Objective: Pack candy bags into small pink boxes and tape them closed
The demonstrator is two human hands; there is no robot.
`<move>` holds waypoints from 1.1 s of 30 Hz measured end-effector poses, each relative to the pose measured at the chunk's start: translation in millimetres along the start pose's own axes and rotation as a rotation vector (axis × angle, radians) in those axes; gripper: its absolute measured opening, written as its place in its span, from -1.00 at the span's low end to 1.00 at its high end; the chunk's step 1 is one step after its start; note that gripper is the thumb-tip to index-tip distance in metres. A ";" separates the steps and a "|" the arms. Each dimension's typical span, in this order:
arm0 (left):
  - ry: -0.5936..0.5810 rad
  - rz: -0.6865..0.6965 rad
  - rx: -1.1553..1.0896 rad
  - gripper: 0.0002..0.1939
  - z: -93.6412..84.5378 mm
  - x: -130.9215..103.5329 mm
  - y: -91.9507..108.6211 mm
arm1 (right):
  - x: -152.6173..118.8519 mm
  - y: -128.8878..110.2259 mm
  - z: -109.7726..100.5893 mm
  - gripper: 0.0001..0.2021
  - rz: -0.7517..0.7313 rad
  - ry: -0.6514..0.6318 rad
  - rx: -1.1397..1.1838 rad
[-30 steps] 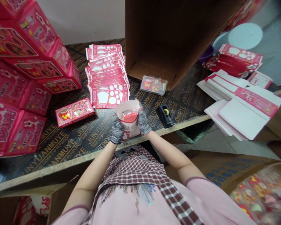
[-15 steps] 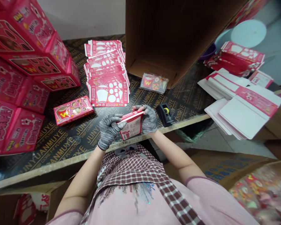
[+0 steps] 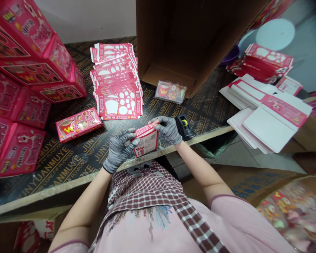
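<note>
A small pink and white box [image 3: 147,142] stands upright at the table's front edge, its printed back toward me. My left hand [image 3: 120,149], in a grey fingerless glove, grips its left side with thumb and fingers. At the box's upper right corner, the fingertips of my gloved right hand [image 3: 169,130] pinch the top edge. Left of them lies a closed pink box [image 3: 79,124] with printed windows. Behind is a fanned pile of flat pink cartons [image 3: 121,102]. A clear packet [image 3: 170,92] with colourful contents lies by the big carton. The black tape dispenser [image 3: 184,127] is just right of my right hand.
Stacked pink boxes [image 3: 26,137] rise at the left. A large open cardboard carton [image 3: 168,70] stands at the back. White and pink flat cartons [image 3: 274,121] overhang the table's right side. Below right, an open carton holds many clear packets [image 3: 292,214].
My right hand has shifted slightly right along the box's top, with its fingers now pinching the corner. The box's top has tilted more into view. The whole view has moved a little.
</note>
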State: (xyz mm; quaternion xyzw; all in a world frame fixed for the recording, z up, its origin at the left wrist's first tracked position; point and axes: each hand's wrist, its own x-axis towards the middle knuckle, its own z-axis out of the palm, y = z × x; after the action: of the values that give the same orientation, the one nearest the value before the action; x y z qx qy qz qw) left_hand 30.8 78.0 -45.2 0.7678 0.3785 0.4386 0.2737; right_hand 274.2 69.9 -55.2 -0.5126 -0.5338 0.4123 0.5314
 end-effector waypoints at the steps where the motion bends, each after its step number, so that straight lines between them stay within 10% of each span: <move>1: -0.011 0.053 0.063 -0.88 -0.5 -2.5 -1.2 | -3.1 2.7 -1.3 -0.60 -0.036 -0.021 -0.020; 7: -0.166 0.277 0.302 -0.80 16.5 6.0 -0.8 | -33.4 8.1 -17.0 -0.58 -0.290 -0.077 -0.290; 10: -0.193 0.362 0.317 -0.64 23.7 18.7 2.4 | -47.7 17.1 -55.0 -0.53 -0.296 0.182 -0.456; 14: -0.109 0.370 0.307 -0.55 26.6 28.4 -8.4 | -69.1 55.3 -134.9 -0.68 -0.062 0.588 -0.746; 18: -0.088 0.315 0.286 -0.61 37.3 26.1 -24.2 | -85.8 96.3 -183.9 -0.90 0.223 0.496 -0.818; 25: -0.074 0.376 0.290 -0.62 40.2 19.8 -28.7 | -70.6 113.3 -179.4 -0.91 0.274 0.370 -0.650; 33: -0.044 0.377 0.356 -0.60 39.8 24.6 -27.7 | -91.3 117.6 -164.7 -0.72 0.312 0.707 -0.346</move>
State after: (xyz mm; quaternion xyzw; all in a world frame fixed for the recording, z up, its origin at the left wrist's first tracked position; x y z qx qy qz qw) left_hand 64.5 110.3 -73.2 0.8703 0.2938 0.3914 0.0558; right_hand 441.8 -21.5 -168.6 -0.7787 -0.2961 0.1907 0.5192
